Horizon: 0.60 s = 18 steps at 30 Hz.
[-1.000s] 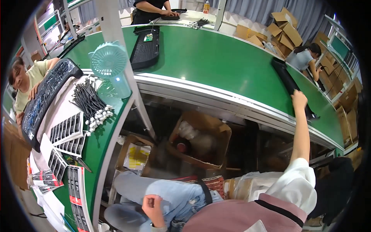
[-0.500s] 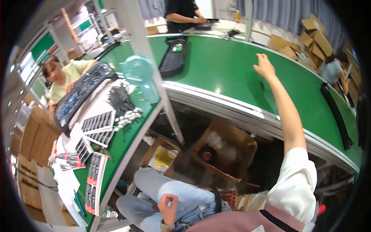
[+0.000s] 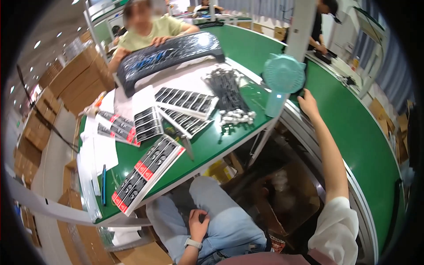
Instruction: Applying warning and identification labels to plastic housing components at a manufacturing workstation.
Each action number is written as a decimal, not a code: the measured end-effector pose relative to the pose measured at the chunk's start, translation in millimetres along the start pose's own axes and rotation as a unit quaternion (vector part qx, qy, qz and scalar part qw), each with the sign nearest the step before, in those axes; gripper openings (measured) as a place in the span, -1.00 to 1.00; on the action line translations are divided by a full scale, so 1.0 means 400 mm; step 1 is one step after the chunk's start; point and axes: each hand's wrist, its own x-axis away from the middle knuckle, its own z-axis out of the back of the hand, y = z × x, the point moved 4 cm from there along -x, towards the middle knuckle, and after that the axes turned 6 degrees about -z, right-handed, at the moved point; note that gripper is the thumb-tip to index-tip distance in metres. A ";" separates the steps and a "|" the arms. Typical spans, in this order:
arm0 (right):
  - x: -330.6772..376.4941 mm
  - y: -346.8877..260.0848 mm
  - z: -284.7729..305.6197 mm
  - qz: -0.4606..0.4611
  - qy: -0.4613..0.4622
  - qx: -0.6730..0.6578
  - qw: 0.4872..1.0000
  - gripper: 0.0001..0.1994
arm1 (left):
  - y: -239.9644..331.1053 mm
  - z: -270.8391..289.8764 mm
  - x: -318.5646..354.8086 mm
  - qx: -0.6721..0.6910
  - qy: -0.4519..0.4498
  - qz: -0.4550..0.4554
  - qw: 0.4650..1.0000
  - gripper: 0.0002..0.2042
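Black-red label sheets point(image 3: 145, 172) on green table point(image 3: 207, 150)

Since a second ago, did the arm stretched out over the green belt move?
Yes. The right hand has swept along the green belt, from beside a far black keyboard to just next to the little blue fan at the table corner.

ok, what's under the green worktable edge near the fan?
Under the green worktable: the person's jeans-clad lap with the left hand resting on it, and an open cardboard box. Box contents are too dark to tell.
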 end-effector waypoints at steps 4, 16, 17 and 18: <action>0.153 -0.060 0.115 -0.016 0.039 -0.147 0.988 -0.61 | -0.029 -0.010 -0.006 0.047 -0.012 0.039 0.998 -0.84; 0.624 -0.887 0.065 0.466 -0.186 -0.247 0.829 -0.74 | 0.354 0.349 -0.180 -0.045 0.147 -0.318 0.936 -0.82; 0.622 -0.933 0.046 0.485 -0.167 -0.232 0.826 -0.75 | 0.379 0.396 -0.206 -0.090 0.171 -0.310 0.931 -0.81; 0.612 -0.961 0.038 0.485 -0.160 -0.242 0.825 -0.75 | 0.397 0.431 -0.240 -0.127 0.199 -0.292 0.927 -0.81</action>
